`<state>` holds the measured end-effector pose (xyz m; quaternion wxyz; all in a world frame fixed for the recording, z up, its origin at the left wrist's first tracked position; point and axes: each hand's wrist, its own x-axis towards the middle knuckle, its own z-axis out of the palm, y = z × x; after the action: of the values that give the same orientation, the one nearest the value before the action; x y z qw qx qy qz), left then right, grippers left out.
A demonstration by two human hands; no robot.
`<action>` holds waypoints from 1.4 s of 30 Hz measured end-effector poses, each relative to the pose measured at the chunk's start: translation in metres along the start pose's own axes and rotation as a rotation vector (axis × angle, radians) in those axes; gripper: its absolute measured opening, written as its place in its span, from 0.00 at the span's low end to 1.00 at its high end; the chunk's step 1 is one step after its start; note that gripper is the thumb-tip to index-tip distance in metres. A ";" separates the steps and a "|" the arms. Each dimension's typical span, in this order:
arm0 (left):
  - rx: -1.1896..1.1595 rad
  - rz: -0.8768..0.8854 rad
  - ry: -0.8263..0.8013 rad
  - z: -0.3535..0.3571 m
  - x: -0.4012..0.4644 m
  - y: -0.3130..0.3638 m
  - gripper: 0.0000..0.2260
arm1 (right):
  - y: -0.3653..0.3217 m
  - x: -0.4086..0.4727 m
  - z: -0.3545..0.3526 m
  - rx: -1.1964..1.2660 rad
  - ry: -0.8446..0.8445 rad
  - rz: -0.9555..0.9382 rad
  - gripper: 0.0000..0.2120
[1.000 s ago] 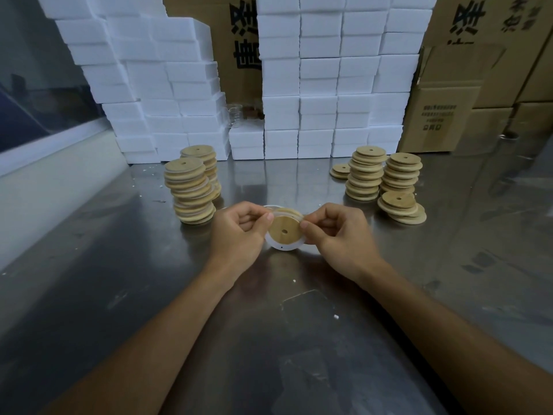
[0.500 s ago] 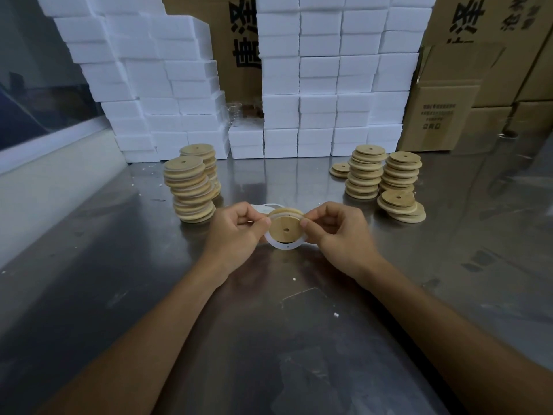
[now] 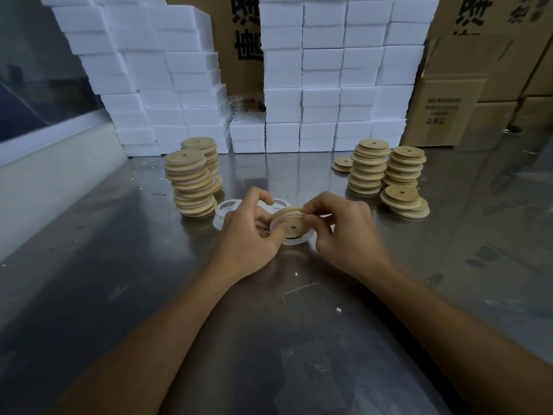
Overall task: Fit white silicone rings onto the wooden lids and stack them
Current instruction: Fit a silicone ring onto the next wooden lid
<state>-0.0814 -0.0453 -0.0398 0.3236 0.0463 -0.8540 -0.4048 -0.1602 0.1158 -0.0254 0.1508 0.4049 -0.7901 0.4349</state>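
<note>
A round wooden lid [image 3: 291, 224] with a small centre hole is held between both hands just above the steel table, tilted so its far edge is up. A white silicone ring [image 3: 294, 241] runs around its rim and hangs loose below it. My left hand [image 3: 250, 235] pinches the lid's left edge. My right hand [image 3: 344, 232] pinches the top right edge with thumb and fingertips. More loose white rings [image 3: 223, 209] lie on the table behind my left hand. Two stacks of lids with rings [image 3: 191, 182] stand at the left.
Stacks of bare wooden lids [image 3: 369, 169] stand at the right, with a low leaning pile [image 3: 404, 200] in front and a single pair [image 3: 342, 164] behind. White foam blocks [image 3: 317, 85] and cardboard boxes [image 3: 449, 109] wall the table's back edge.
The lid has tipped from facing me to a flatter tilt. My right fingers moved up to its top edge, and the ring sits further onto the rim.
</note>
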 end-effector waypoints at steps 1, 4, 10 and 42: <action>0.075 0.048 -0.018 0.000 -0.001 0.001 0.14 | -0.002 0.000 0.000 -0.023 -0.019 -0.044 0.06; 0.261 0.148 -0.110 -0.005 -0.001 0.002 0.11 | -0.008 0.000 0.000 -0.028 -0.060 -0.142 0.06; 0.318 0.026 -0.185 -0.009 -0.002 -0.003 0.23 | -0.013 -0.001 0.002 0.306 -0.117 0.136 0.05; -0.300 -0.137 -0.016 0.019 -0.003 0.017 0.19 | -0.025 0.000 0.004 0.719 -0.016 0.563 0.08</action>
<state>-0.0867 -0.0201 -0.0379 0.2919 0.0524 -0.7813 -0.5492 -0.1406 0.1048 -0.0133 -0.1293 0.2042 -0.6695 0.7024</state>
